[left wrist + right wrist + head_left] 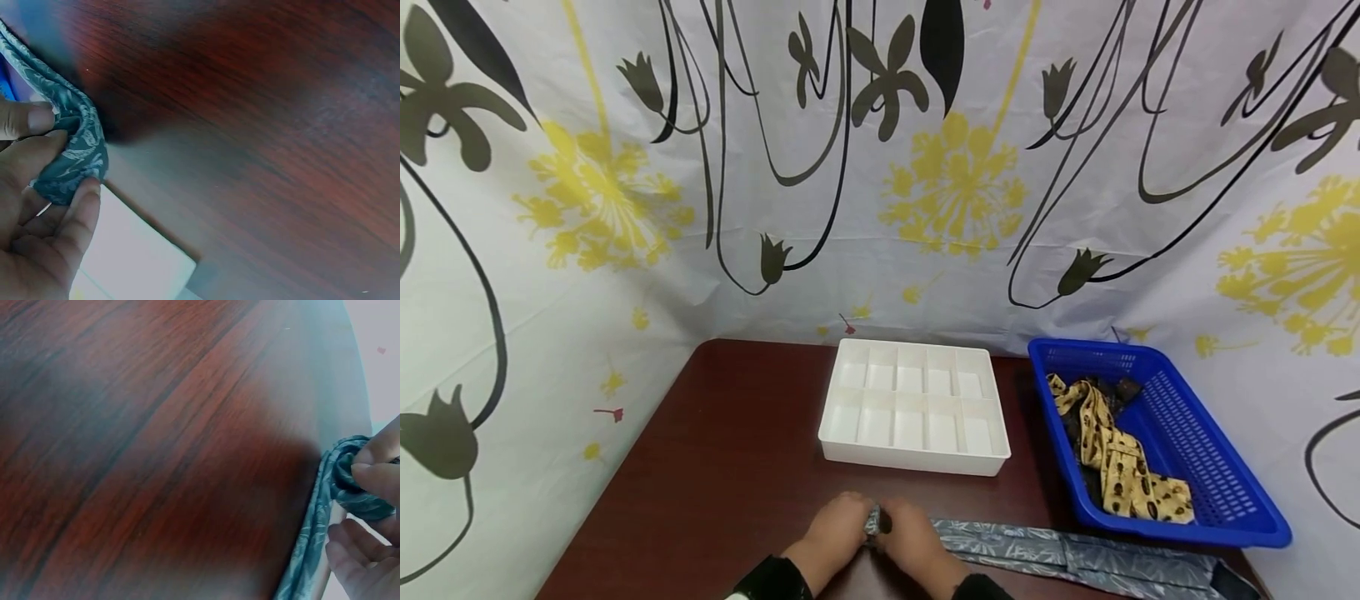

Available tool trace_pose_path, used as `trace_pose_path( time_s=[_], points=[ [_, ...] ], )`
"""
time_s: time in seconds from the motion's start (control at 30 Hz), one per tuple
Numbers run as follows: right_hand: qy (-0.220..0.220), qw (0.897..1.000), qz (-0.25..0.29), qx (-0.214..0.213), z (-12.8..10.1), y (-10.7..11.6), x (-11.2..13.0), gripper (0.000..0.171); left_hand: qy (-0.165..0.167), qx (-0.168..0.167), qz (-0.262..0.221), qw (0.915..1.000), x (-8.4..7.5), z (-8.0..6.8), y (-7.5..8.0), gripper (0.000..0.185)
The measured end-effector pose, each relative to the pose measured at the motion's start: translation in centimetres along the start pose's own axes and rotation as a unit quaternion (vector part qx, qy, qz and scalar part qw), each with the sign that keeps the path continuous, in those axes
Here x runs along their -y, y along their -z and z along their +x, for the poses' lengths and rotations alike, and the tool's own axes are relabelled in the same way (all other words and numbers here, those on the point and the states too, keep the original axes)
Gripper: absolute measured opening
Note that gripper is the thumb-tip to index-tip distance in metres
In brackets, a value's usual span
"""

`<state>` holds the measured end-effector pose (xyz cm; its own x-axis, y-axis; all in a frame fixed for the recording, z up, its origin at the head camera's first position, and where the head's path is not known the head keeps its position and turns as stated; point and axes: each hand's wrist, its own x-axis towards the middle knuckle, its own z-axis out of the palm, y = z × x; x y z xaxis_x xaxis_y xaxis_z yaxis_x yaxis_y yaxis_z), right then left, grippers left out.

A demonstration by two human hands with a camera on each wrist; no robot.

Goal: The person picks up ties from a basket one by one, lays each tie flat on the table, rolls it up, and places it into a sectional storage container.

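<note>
One grey patterned tie (1015, 546) lay across the near part of the desk (737, 442), one end rolled up between two hands.

The left hand (838, 527) was closed to a pinch on the rolled end, and the right hand (913, 542) pinched the same roll from the other side, its fingers curled. The tie's remaining length ran out toward the desk's right edge. Beyond the hands, by the back edge, stood one white tray (917, 458) with ten compartments, two rows of five. One blue basket (1180, 533) stood along the right edge, holding yellow spotted cloth (1123, 471) and some dark cloth (1123, 390), number of pieces unclear.
</note>
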<state>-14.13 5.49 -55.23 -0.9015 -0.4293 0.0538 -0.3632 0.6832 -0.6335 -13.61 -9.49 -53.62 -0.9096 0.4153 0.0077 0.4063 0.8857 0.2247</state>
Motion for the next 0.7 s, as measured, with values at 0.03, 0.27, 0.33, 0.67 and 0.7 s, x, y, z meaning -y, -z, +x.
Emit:
trace_pose_path(
  time_s=[0.03, 0.27, 0.33, 0.67, 0.7],
  points=[
    [-0.004, 1.0, -0.004, 0.0, -0.1, 0.0, 0.1, 0.04, 0.003, 0.004, 0.005, 1.0, -0.2, 0.0, 0.0, 0.019],
    [-0.013, 1.0, -0.019, -0.017, -0.5, -0.1, 0.9, 0.046, 0.015, 0.02, 0.056, 0.9981, -1.2, -0.2, -0.1, 0.014],
    [-0.016, 0.999, -0.02, -0.022, -0.6, -0.3, 0.8, 0.043, 0.016, 0.017, 0.064, 0.9977, -1.3, -0.2, -0.1, 0.013],
    [-0.03, 0.996, 0.074, -0.045, -0.7, -0.5, -1.0, 0.029, 0.003, -0.016, -0.146, 0.9892, 1.1, -0.4, -1.6, 0.03],
    [-0.031, 0.995, 0.087, -0.043, -0.8, -0.5, -1.2, 0.03, 0.002, -0.017, -0.175, 0.9844, 1.4, -0.5, -1.8, 0.033]
  ],
)
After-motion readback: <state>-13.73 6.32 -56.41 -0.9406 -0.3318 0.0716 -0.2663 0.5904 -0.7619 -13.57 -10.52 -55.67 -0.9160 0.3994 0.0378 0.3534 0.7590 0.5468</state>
